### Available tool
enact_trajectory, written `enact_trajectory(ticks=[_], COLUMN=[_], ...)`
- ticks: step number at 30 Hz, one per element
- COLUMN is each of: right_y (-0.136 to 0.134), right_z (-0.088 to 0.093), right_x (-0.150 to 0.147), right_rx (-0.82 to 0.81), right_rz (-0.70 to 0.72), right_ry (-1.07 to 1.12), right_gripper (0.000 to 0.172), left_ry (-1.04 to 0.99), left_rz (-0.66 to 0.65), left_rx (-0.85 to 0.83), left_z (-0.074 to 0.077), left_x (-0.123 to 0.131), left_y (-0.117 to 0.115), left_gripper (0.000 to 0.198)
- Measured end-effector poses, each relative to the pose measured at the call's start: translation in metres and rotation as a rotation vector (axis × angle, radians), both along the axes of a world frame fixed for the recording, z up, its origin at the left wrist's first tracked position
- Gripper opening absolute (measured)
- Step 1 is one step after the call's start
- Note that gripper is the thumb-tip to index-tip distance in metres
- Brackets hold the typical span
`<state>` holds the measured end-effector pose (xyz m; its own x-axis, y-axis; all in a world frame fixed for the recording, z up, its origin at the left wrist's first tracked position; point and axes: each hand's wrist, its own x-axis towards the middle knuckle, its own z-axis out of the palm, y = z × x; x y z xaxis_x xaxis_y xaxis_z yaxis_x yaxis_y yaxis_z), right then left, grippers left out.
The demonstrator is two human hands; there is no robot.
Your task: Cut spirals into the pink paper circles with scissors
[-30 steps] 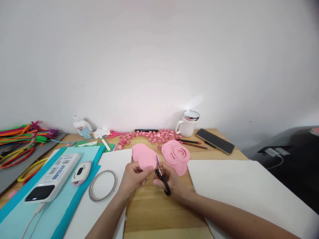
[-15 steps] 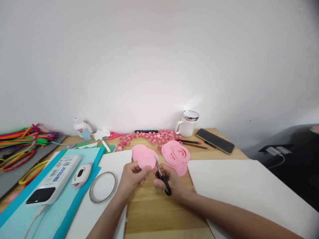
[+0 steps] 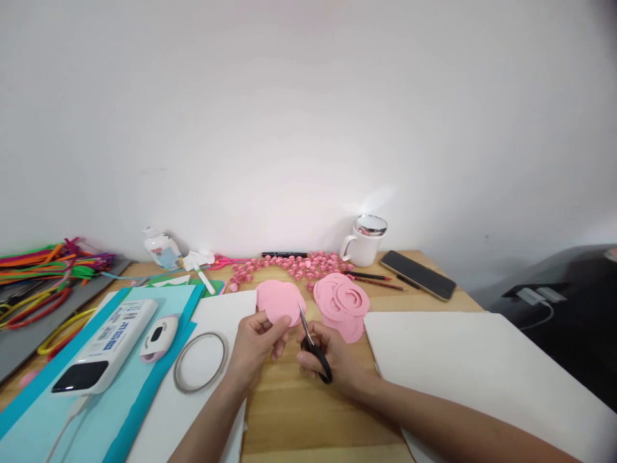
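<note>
My left hand (image 3: 255,348) pinches the near edge of a pink paper circle (image 3: 279,301), holding it just above the wooden table (image 3: 308,411). Black-handled scissors (image 3: 312,347) are in my right hand (image 3: 332,357), their blades pointing up at the circle's right edge. Right of the blades lies a pile of pink spiral-cut circles (image 3: 343,302). Behind them several small pink rolled paper roses (image 3: 294,265) are scattered.
A large white sheet (image 3: 482,373) lies right. Left are a tape ring (image 3: 200,360), white paper, blue sheets, a power bank (image 3: 103,347) and a small pink device (image 3: 158,337). Pipe cleaners (image 3: 43,270) far left; a mug (image 3: 364,240), phone (image 3: 417,274), pencils, marker behind.
The scissors have shifted slightly along the pink circle's right edge, and my left hand has turned the circle a little. Everything else stays put.
</note>
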<state>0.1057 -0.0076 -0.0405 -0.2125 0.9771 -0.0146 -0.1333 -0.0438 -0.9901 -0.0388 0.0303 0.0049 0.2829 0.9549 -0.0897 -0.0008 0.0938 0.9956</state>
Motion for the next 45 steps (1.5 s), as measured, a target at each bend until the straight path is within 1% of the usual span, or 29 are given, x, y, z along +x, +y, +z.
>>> enact_trajectory(ticks=[3, 7, 12, 20, 26, 31, 37, 42, 45], right_y=[0.0001, 0.0013, 0.0022, 0.0017, 0.0020, 0.0017, 0.0010, 0.0002, 0.0005], right_z=[-0.0013, -0.0007, -0.0006, 0.0051, 0.0010, -0.0009, -0.0037, -0.0011, 0.0013], right_x=[0.0018, 0.0045, 0.0052, 0.0022, 0.0012, 0.0013, 0.0048, 0.0051, 0.0038], right_rx=[0.036, 0.094, 0.084, 0.085, 0.106, 0.072, 0.038, 0.005, -0.016], right_rz=[-0.007, -0.012, 0.001, -0.001, -0.011, -0.014, 0.001, -0.005, -0.015], right_ry=[0.017, 0.053, 0.058, 0.067, 0.043, 0.032, 0.024, 0.040, 0.039], right_gripper=[0.037, 0.038, 0.040, 0.040, 0.037, 0.035, 0.032, 0.033, 0.035], left_ry=[0.045, 0.088, 0.110, 0.073, 0.077, 0.085, 0.073, 0.077, 0.045], left_rz=[0.016, -0.026, -0.015, -0.027, -0.007, -0.016, -0.029, -0.032, -0.003], left_rx=[0.016, 0.027, 0.029, 0.037, 0.010, 0.010, 0.042, 0.045, 0.034], left_z=[-0.0007, -0.0004, 0.0018, 0.0009, 0.0038, 0.0048, -0.0001, -0.0015, -0.0005], left_x=[0.0001, -0.0001, 0.0002, 0.0003, 0.0009, 0.0003, -0.0017, -0.0025, -0.0023], left_y=[-0.0002, -0.0008, -0.0008, -0.0002, -0.0013, -0.0008, 0.0009, 0.0015, 0.0017], left_gripper=[0.030, 0.032, 0.030, 0.028, 0.027, 0.028, 0.028, 0.030, 0.030])
